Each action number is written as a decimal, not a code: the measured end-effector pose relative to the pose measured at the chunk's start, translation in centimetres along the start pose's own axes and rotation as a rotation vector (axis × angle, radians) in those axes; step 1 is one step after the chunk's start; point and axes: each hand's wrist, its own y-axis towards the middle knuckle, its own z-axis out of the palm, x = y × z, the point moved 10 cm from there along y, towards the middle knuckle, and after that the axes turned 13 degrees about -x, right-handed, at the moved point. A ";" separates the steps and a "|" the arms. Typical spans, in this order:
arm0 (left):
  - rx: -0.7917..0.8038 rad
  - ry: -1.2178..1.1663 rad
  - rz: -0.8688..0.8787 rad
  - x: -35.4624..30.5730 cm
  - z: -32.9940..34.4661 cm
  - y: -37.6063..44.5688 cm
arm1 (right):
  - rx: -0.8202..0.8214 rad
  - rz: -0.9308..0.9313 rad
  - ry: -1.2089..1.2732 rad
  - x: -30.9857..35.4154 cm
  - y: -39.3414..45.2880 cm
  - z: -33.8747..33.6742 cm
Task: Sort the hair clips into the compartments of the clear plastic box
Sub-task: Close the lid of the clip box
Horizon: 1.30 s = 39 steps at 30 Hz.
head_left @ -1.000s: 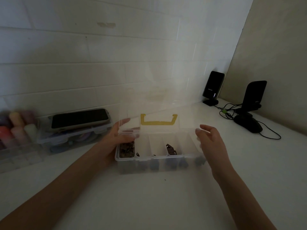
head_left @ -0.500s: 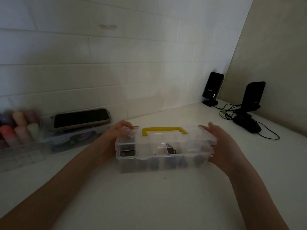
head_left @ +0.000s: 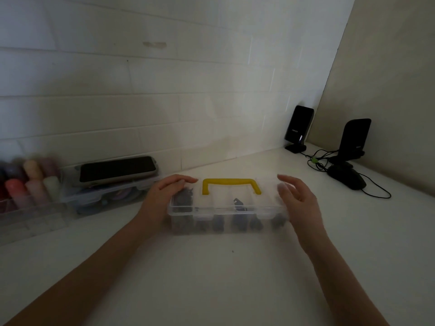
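Clear plastic box [head_left: 227,208] sits mid-tabletop [head_left: 211,278], lid down; left hand [head_left: 162,196] at nine o'clock presses it, right hand [head_left: 297,198] at three hovers loose. Press both ends evenly to latch.

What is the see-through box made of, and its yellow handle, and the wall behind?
The clear plastic box looks like thin clear plastic: dark clips show through its lid and walls. The yellow handle seems solid, smooth plastic, opaque with a dull shine. The wall looks like white painted brick or tile, going by its straight joint lines; which one is hard to tell.
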 end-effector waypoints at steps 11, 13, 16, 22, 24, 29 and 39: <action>0.177 0.813 0.434 -2.7 1.9 -1.8 | 0.400 -0.156 -0.185 -0.5 -0.7 1.5; 0.190 0.852 0.443 -3.1 2.2 -1.7 | 0.366 -0.158 -0.182 -0.7 -0.5 1.5; 0.205 0.851 0.458 -3.2 2.3 -1.7 | 0.329 -0.176 -0.240 -0.6 -0.3 1.1; 0.241 1.160 0.516 -2.8 3.6 -2.8 | 0.125 -0.330 -0.264 1.1 -1.0 1.3; 0.144 1.361 0.727 -4.2 5.0 -3.8 | -0.006 -0.432 -0.458 1.6 -1.5 2.1; -0.021 1.357 1.024 -5.1 7.7 -5.7 | 0.094 -0.716 -0.704 1.6 -3.6 6.4; 0.019 1.538 0.623 0.7 6.6 1.1 | 0.168 -0.618 -0.578 0.9 1.8 13.8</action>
